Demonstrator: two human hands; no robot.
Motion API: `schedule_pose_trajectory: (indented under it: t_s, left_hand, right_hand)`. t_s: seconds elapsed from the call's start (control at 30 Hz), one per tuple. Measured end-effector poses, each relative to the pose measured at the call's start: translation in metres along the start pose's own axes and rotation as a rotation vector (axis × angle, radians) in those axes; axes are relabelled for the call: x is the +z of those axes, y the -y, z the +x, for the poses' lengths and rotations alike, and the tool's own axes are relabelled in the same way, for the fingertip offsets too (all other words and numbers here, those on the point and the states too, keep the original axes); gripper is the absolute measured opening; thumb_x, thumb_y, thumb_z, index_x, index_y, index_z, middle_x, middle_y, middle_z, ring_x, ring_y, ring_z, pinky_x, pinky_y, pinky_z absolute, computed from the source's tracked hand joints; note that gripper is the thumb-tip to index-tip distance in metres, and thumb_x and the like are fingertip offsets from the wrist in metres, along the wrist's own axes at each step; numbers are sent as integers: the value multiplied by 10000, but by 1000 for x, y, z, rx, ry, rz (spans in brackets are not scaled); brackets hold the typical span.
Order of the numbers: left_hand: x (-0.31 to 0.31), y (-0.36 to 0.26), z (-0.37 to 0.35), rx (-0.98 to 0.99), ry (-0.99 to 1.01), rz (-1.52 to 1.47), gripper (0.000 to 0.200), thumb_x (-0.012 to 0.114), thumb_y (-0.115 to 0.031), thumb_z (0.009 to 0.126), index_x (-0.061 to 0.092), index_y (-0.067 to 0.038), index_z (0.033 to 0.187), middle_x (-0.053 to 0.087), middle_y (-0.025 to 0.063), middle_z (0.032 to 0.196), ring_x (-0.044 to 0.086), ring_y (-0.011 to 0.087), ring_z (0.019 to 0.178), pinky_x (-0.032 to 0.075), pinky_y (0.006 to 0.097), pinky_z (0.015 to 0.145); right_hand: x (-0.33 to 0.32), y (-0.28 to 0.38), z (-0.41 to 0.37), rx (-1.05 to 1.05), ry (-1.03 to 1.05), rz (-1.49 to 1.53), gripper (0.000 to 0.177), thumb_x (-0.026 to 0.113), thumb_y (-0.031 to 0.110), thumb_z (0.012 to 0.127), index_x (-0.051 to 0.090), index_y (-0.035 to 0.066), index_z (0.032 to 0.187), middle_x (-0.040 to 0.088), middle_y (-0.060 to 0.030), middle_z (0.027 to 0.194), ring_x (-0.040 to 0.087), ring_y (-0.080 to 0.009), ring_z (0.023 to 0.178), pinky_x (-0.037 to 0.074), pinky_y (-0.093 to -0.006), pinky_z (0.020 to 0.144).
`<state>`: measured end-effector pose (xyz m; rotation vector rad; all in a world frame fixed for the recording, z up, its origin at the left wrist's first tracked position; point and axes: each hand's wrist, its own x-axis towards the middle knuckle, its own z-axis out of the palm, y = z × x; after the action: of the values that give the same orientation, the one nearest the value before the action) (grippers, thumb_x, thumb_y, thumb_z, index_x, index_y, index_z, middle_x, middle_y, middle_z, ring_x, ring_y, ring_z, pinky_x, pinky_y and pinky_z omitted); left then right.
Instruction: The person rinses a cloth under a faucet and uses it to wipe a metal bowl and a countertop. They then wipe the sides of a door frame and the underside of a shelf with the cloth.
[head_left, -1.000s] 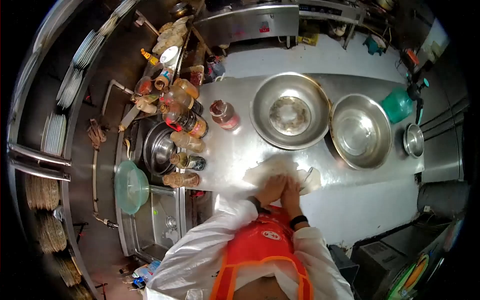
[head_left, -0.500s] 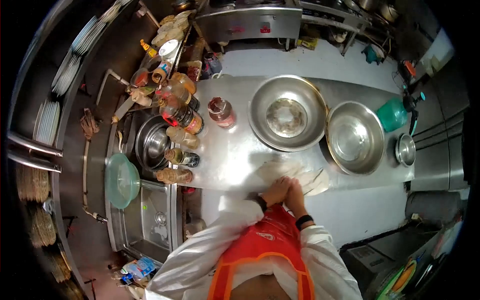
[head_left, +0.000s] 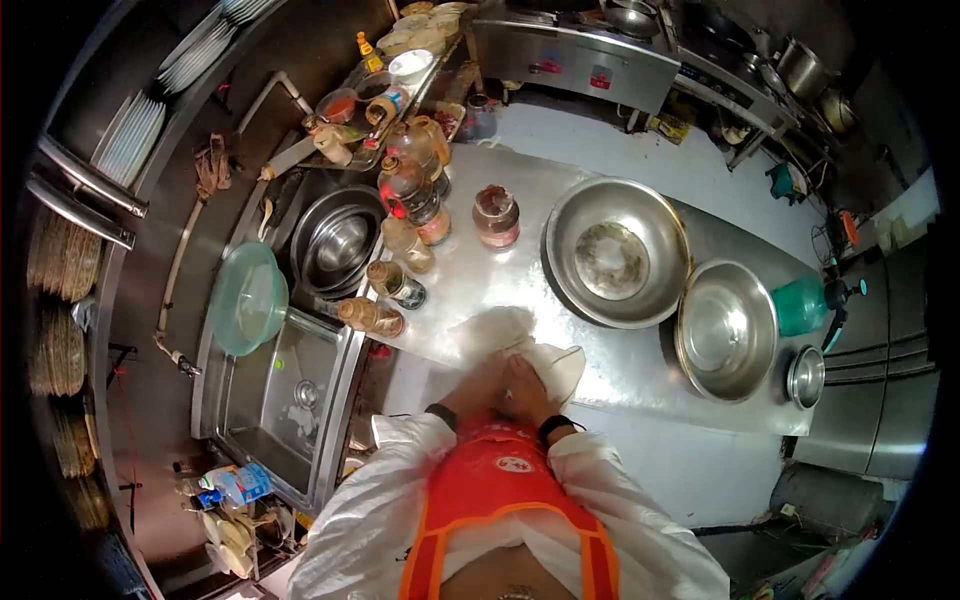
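Note:
A pale cloth [head_left: 557, 370] lies on the near edge of the steel table, spread out in front of both hands. My left hand [head_left: 482, 384] is closed and pressed against my right hand [head_left: 526, 388], which is closed too, and both are on the cloth. Most of the fingertips are hidden between the hands and in the folds. Beyond the cloth stands a jar [head_left: 497, 218] with dark red contents. To the right of it are a large steel basin [head_left: 617, 250] and a second steel basin [head_left: 727, 330].
Several sauce bottles [head_left: 400, 290] line the table's left end, beside a sink [head_left: 270, 385] and a green plastic basin [head_left: 248, 300]. At the right end are a small steel bowl [head_left: 806, 377] and a green spray bottle [head_left: 800, 306]. Stoves [head_left: 570, 60] stand behind.
Both hands and the cloth have moved left along the table's near edge. My view has turned, so the table now appears slanted. The basins and bottles appear to stand where they were.

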<state>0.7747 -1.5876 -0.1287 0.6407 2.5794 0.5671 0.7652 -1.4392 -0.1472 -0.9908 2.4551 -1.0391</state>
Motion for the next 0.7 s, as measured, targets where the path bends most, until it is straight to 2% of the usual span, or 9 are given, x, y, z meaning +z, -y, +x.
schedule_pose_trajectory:
  t_s: [0.1, 0.2, 0.27, 0.33, 0.4, 0.47, 0.53, 0.57, 0.7]
  left_hand:
    - [8, -1, 13, 85, -8, -4, 564, 541, -234, 742, 348, -25, 1229, 390, 170, 1216, 346, 333, 1145, 287, 405, 952]
    - [27, -5, 41, 202, 31, 54, 439, 528, -199, 736, 451, -22, 1131, 455, 176, 1138, 402, 330, 1075, 308, 397, 929]
    - [74, 2, 72, 336, 42, 85, 375, 525, -184, 730, 505, -20, 1067, 489, 178, 1091, 430, 327, 1034, 323, 396, 912]
    - [138, 4, 108, 308, -104, -215, 385, 585, -187, 651, 537, -10, 990, 520, 174, 983, 460, 351, 936, 375, 387, 831]
    - [121, -31, 131, 438, -61, -117, 382, 570, -206, 669, 534, -8, 993, 519, 166, 1014, 455, 350, 968, 367, 388, 855]
    - [113, -67, 152, 558, -32, -20, 380, 554, -225, 686, 530, -6, 995, 518, 159, 1045, 451, 349, 999, 359, 389, 878]
    - [125, -98, 160, 714, -423, 50, 298, 503, -225, 729, 559, -18, 936, 544, 167, 1010, 492, 344, 959, 370, 387, 876]
    - [132, -112, 163, 711, -427, 47, 298, 503, -225, 729, 559, -18, 936, 544, 167, 1010, 492, 344, 959, 370, 387, 876]
    - [148, -127, 175, 547, -397, 43, 334, 486, -223, 737, 541, -5, 985, 526, 175, 1055, 468, 327, 1026, 377, 396, 877]
  right_hand:
    - [-8, 0, -10, 88, 73, 198, 630, 632, 237, 634, 414, -25, 1165, 380, -229, 1209, 308, -373, 1153, 226, -393, 1000]
    - [-3, -21, -30, 125, -72, 191, 642, 631, 247, 650, 390, 1, 1192, 355, -225, 1234, 300, -375, 1163, 221, -388, 1003]
    - [-47, 7, -45, 396, -77, 246, 647, 628, 242, 666, 367, 28, 1219, 354, -219, 1243, 288, -375, 1177, 229, -395, 1001]
    - [-17, -37, -70, 338, -187, 39, 626, 612, 214, 675, 366, 26, 1220, 362, -215, 1240, 291, -377, 1178, 241, -398, 996]
    - [-11, -60, -100, 280, -287, -173, 605, 596, 186, 685, 365, 25, 1220, 370, -210, 1237, 294, -379, 1179, 252, -402, 991]
    - [-24, -75, -124, 542, -438, 97, 579, 562, 160, 699, 361, 12, 1222, 378, -228, 1233, 312, -389, 1168, 266, -411, 982]
    - [-16, -101, -146, 615, -455, -88, 525, 541, 163, 721, 387, 20, 1201, 391, -209, 1231, 331, -359, 1163, 277, -393, 972]
    - [-9, -116, -156, 683, -470, -267, 472, 520, 167, 742, 412, 28, 1180, 404, -191, 1228, 351, -329, 1157, 289, -375, 963]
    - [-19, -122, -163, 714, -518, -146, 507, 554, 211, 721, 419, 24, 1173, 387, -219, 1233, 344, -360, 1154, 278, -383, 968]
